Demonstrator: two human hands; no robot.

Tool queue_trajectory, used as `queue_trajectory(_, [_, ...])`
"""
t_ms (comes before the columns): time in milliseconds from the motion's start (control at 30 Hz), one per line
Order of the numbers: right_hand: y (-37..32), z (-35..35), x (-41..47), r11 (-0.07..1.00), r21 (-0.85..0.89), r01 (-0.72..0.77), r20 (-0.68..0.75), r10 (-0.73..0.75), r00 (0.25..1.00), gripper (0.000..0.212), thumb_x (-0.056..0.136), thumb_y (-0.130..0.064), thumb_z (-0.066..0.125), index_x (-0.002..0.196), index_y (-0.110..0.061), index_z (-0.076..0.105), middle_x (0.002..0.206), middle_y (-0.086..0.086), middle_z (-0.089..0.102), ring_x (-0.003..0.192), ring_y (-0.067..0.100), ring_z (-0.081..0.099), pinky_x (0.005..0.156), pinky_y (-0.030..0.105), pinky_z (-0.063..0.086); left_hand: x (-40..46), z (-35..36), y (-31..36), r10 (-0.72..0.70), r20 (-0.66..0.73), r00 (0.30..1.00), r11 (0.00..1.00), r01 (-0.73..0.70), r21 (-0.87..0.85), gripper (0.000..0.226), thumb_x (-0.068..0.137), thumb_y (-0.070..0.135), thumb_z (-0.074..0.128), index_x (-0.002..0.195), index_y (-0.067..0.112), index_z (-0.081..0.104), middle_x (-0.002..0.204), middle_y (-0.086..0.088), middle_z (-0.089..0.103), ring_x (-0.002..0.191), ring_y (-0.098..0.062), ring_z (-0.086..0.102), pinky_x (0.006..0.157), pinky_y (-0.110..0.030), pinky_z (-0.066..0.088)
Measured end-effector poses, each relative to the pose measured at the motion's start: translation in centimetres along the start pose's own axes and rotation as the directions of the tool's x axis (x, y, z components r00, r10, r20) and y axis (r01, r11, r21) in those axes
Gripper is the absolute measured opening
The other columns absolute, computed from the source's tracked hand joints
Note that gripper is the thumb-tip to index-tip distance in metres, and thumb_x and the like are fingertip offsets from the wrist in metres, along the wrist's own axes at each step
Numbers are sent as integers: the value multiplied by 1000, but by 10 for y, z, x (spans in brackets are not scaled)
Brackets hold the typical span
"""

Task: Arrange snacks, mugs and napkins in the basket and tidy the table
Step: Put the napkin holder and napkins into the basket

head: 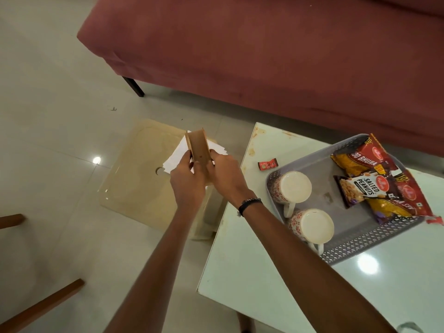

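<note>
Both my hands hold a brown wooden napkin holder with white napkins in it, off the table's left edge, above a beige stool. My left hand grips its left side; my right hand grips its right side. On the white table stands a grey perforated basket. Inside it two patterned mugs sit upside down at the left, and several snack packets, among them salted peanuts, lie at the right.
A small red sachet lies on the table left of the basket. A beige plastic stool stands on the floor under my hands. A pink sofa fills the back. Wooden chair parts show at the lower left.
</note>
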State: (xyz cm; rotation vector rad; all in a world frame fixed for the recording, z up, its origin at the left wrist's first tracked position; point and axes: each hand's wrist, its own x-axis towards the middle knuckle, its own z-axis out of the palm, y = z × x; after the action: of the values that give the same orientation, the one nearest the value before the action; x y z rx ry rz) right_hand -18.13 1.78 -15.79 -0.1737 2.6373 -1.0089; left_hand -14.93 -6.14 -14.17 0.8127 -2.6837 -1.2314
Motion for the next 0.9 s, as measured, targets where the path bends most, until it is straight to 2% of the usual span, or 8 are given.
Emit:
queue_trajectory(100, [18,-32,-21,999,43,21,-61,-18,998,28,99,-22,40,117,-9,57,97,13,69,82,28,67,77,40,58,-23,12,27,48,11,999,998,-47,-40,30,96,19,43,121,15,59,107,-2,70,91,-13,63,71,-8,37])
queue_trajectory(200, [42,-77,-45,999,45,2,-94,2,996,28,99,-22,42,119,-10,57,101,12,70,85,27,67,81,36,57,-53,29,62,93,58,994,994,-89,-64,30,97,25,44,122,17,58,108,-1,70,93,-14,65,83,-14,47])
queue_trajectory(267, [62,-111,-64,1000,4,-5,-142,5,990,28,99,-22,41,119,-11,58,96,11,70,79,24,65,73,29,54,-76,44,86,121,111,986,991,-115,-61,32,98,27,42,126,20,55,105,7,67,92,-12,64,81,-11,48])
queue_trajectory(333, [86,-138,-82,999,-50,-17,-177,8,984,26,97,-20,43,117,-12,59,88,12,70,75,27,65,67,36,53,-99,64,106,133,126,983,987,-120,-103,33,97,24,43,129,21,53,104,10,64,90,-8,62,73,-4,42])
queue_trajectory(433, [127,-170,-106,993,-99,-64,-186,45,981,26,96,-21,45,116,-12,59,89,13,70,77,29,66,70,42,55,-131,102,127,138,153,979,980,-113,-162,34,95,20,47,128,16,56,113,-4,69,101,-19,66,85,-21,47])
queue_trajectory(633, [204,-193,-134,983,-116,-142,-114,129,985,26,96,-14,45,117,-6,59,93,15,70,82,28,66,78,42,55,-183,163,143,104,285,953,980,-50,-191,42,96,16,46,137,18,43,108,1,68,93,-9,63,71,-3,42])
queue_trajectory(767, [240,-176,-129,976,-100,-191,-35,188,981,25,94,-11,45,111,-4,62,96,16,71,84,31,67,78,44,56,-196,193,135,37,390,920,988,24,-150,64,92,10,53,147,20,23,123,-10,64,109,-23,63,93,-35,53])
queue_trajectory(900, [257,-157,-120,981,-48,-190,-14,189,982,25,93,-16,47,100,-2,66,89,18,71,81,33,66,74,45,55,-194,213,123,11,449,894,1000,1,-26,40,93,13,47,133,12,48,128,-12,60,110,-30,61,88,-35,50])
